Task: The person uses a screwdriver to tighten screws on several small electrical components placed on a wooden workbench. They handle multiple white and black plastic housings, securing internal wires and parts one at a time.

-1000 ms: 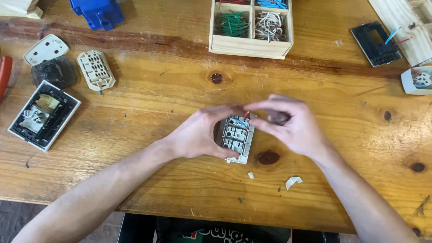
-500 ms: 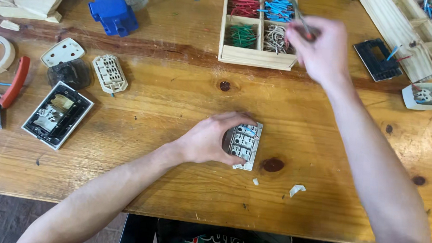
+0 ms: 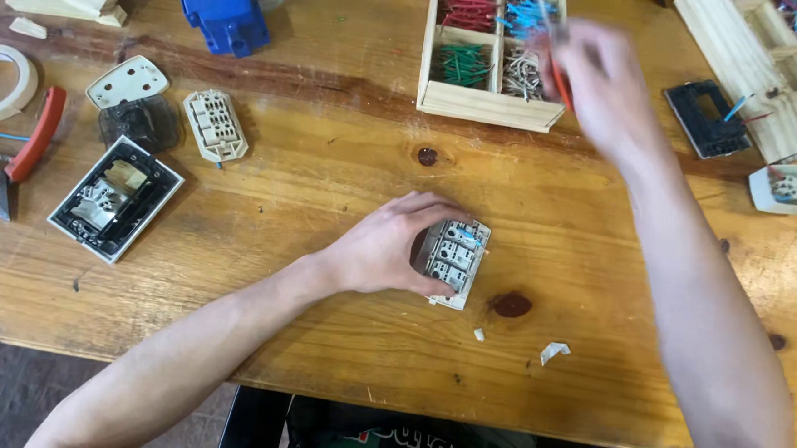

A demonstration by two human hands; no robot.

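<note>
My left hand (image 3: 383, 250) holds the white plastic switch block (image 3: 454, 261); my right hand (image 3: 601, 89) has moved far, pinching a red wire (image 3: 561, 78) from the wooden box (image 3: 486, 106)

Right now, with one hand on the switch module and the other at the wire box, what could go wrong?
1. The right hand is blurred while lifting a red wire from the wooden wire box; the wire could slip out.
2. The left hand holds the switch module only from one side, so it may slide.
3. Small white fragments lie nearby and may get lost.
</note>
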